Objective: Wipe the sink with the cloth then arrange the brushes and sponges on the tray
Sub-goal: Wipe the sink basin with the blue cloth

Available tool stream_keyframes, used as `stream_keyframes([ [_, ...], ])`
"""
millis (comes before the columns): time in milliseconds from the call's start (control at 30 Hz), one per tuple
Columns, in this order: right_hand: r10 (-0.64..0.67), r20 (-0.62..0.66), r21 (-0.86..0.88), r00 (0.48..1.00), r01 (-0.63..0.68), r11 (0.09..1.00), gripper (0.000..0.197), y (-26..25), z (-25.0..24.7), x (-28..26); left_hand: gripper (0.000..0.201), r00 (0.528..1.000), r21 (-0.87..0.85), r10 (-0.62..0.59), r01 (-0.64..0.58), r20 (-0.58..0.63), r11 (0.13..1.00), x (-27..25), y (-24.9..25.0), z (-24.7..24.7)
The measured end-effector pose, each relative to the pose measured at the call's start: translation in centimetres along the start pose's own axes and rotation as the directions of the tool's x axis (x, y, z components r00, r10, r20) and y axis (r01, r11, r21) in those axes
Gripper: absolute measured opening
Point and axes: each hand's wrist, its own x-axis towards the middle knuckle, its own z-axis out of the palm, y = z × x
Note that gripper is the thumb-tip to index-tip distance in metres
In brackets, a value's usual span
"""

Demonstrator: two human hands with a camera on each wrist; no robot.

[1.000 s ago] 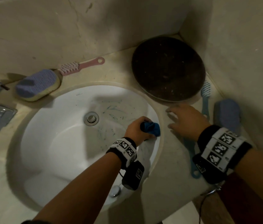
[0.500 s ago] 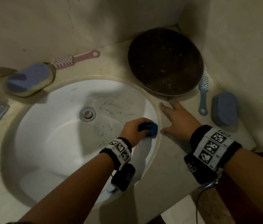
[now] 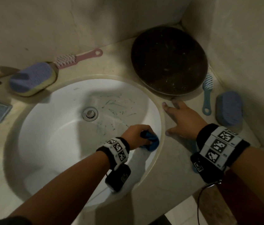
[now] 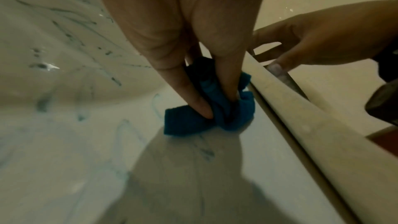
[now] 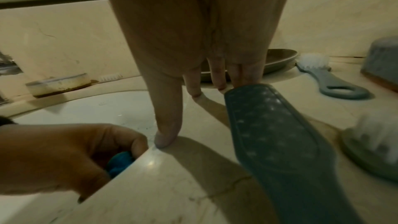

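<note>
Head view: our left hand (image 3: 136,133) grips the bunched blue cloth (image 3: 150,143) low on the right wall of the round white sink (image 3: 50,143); green streaks remain near the drain. The round dark tray (image 3: 168,60) holds nothing yet.

Left wrist view: fingers (image 4: 200,105) pinch the cloth against the wall.

Right wrist view: our right hand (image 5: 193,40) rests flat-fingered on the bench (image 5: 172,185), holding nothing.
</note>
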Motion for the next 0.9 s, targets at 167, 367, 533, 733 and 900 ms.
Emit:
stream_keyframes([
  [167, 0.017, -0.002, 0.019, 1.000, -0.017, 1.000, 0.101, 0.0, 0.0, 0.0, 0.021, 0.927, -0.221, -0.055, -0.031, -0.372, 0.975, 2.5, 2.5, -0.6],
  [367, 0.003, -0.002, 0.017, 1.000, -0.003, 1.000, 0.100, 0.1, 0.0, 0.1, 0.025, 0.988, 0.066, -0.032, 0.023, 0.152, 0.998, -0.8, -0.5, 0.1],
  [533, 0.021, -0.028, 0.023, 0.999, -0.021, 1.000, 0.103, 0.3, 0.5, 0.4, 0.024, 0.998, -0.043, 0.006, -0.009, -0.064, 0.999, 0.4, 0.3, 0.2],
  [733, 0.004, -0.027, 0.041, 1.000, -0.003, 0.999, 0.103, 0.6, 0.6, 0.6, 0.028, 1.000, 0.080, -0.015, 0.015, -0.001, 0.997, -0.2, -0.1, 0.5],
  [900, 0.005, -0.046, 0.034, 0.999, -0.003, 0.999, 0.102, 0.6, 0.8, 0.6, 0.027, 0.996, 0.104, -0.056, 0.048, 0.072, 0.993, -2.2, -1.8, 0.4],
])
